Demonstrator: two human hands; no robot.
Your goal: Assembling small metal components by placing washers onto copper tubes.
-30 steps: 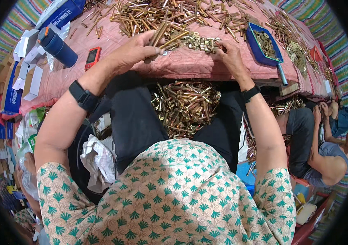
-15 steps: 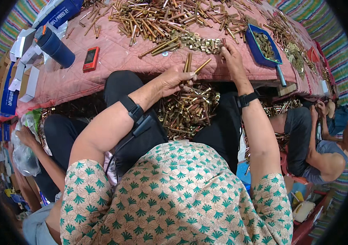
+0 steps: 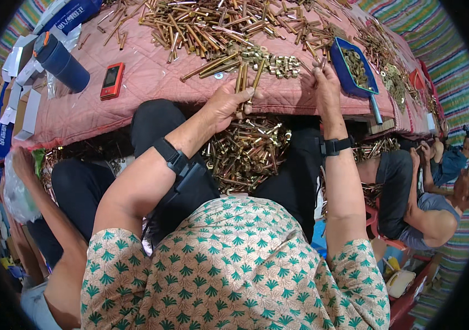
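My left hand (image 3: 228, 104) is closed around several long brass-coloured bolts (image 3: 259, 72), which stand up out of the fingers at the table's front edge. To its right, my right hand (image 3: 328, 91) pinches at the edge beside the blue tray; what sits between its fingertips is too small to make out. Between the two hands lies a cluster of shiny hex nuts (image 3: 284, 66) on the pink quilted cloth (image 3: 152, 77). A few longer bolts (image 3: 207, 67) lie just beyond my left hand. The blue tray (image 3: 376, 91) holds flat washers (image 3: 354, 63).
A large heap of bolts (image 3: 207, 30) covers the far table. More bolts (image 3: 245, 157) are piled below, between my knees. At left stand a dark blue bottle (image 3: 64, 66) and a red handheld device (image 3: 113, 81). Other people sit close on both sides.
The bolts in my left hand have swung more upright. My right hand has left the nuts and moved right, toward the blue tray.
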